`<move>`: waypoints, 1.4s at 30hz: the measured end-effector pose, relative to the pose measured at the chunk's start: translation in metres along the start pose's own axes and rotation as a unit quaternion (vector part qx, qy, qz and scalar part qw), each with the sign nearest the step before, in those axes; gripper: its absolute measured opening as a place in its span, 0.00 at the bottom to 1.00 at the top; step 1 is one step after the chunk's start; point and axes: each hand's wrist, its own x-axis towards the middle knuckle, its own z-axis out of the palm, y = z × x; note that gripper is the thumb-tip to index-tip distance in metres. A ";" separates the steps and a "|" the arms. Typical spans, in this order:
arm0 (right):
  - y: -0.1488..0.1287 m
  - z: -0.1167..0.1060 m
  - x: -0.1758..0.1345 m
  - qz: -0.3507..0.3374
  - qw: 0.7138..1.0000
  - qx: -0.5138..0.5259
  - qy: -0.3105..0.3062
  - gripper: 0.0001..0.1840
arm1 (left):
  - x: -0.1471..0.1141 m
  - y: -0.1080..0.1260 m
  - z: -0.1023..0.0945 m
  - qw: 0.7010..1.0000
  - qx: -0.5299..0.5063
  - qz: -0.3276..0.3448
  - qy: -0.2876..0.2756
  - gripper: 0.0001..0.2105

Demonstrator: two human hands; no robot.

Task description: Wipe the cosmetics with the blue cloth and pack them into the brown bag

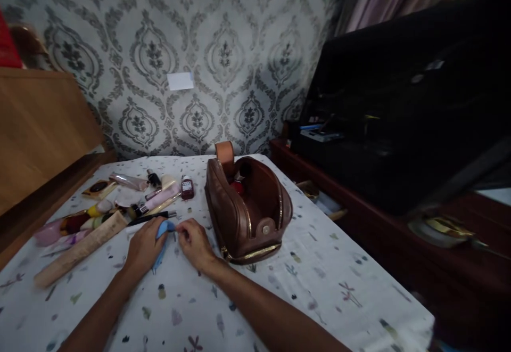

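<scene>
My left hand (148, 243) is closed around a small light-blue item (164, 228), its kind blurred and partly hidden by the fingers. Close beside it, my right hand (195, 243) is curled with thumb and fingertips pinched together at the item's right end; what lies in that pinch is too small to tell. To the right stands a brown leather cosmetic bag (229, 208), unzipped and gaping, with a red item (238, 187) and a dark round-ended item (244, 171) inside. A black pen-like stick (154, 217) lies just beyond my left hand.
Several cosmetics lie at the left: a long beige box (82, 248), a pink tube (162, 196), a gold compact (99, 188), and a small dark-red bottle (187, 187). A wooden cabinet (43, 128) borders the left side. A large black panel (399, 101) leans at the right.
</scene>
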 end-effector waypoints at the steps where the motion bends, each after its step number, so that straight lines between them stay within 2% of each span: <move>1: 0.000 0.000 0.000 0.000 1.000 0.001 0.001 0.13 | 0.000 0.000 0.000 1.000 0.005 -0.001 -0.003 0.13; 11: 0.013 0.006 0.002 -0.027 0.999 0.031 0.019 0.14 | 0.002 0.002 0.001 1.000 -0.012 0.011 0.019 0.11; 23: 0.019 0.003 0.005 -0.063 0.996 0.069 0.012 0.12 | 0.002 0.012 -0.005 1.000 0.013 -0.022 -0.001 0.10; 42: 0.012 -0.003 0.005 -0.051 0.996 0.068 -0.006 0.12 | 0.001 0.015 -0.010 0.999 0.010 -0.047 -0.023 0.09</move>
